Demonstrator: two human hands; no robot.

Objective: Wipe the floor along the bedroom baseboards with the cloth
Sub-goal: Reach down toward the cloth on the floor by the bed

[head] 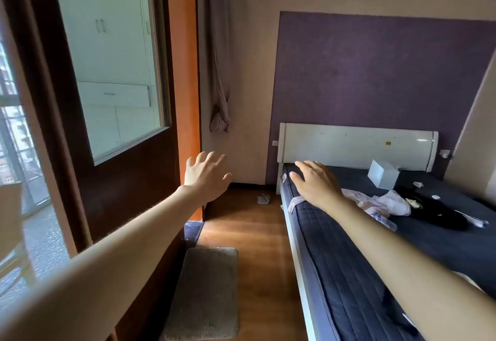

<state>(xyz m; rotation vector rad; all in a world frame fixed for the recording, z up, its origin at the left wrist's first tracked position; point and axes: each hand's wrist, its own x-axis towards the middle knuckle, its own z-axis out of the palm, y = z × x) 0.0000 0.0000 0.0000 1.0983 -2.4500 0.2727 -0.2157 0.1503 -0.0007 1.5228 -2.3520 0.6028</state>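
Note:
Both my arms stretch forward at chest height. My left hand [205,177] is open, fingers spread, in the air in front of the dark wooden door's edge. My right hand [315,183] is also open, palm down, hovering over the near corner of the bed. Neither hand holds anything. A small crumpled white cloth [263,199] lies on the wooden floor [255,246] near the far wall, close to the dark baseboard [247,185] in the corner beside the bed.
A bed [375,260] with a dark quilted mattress and white headboard fills the right side, strewn with clothes, a plastic bag and a white box [383,174]. A grey mat [205,292] lies on the floor. A dark door with a glass pane [112,72] stands left. A knotted curtain [220,115] hangs in the corner.

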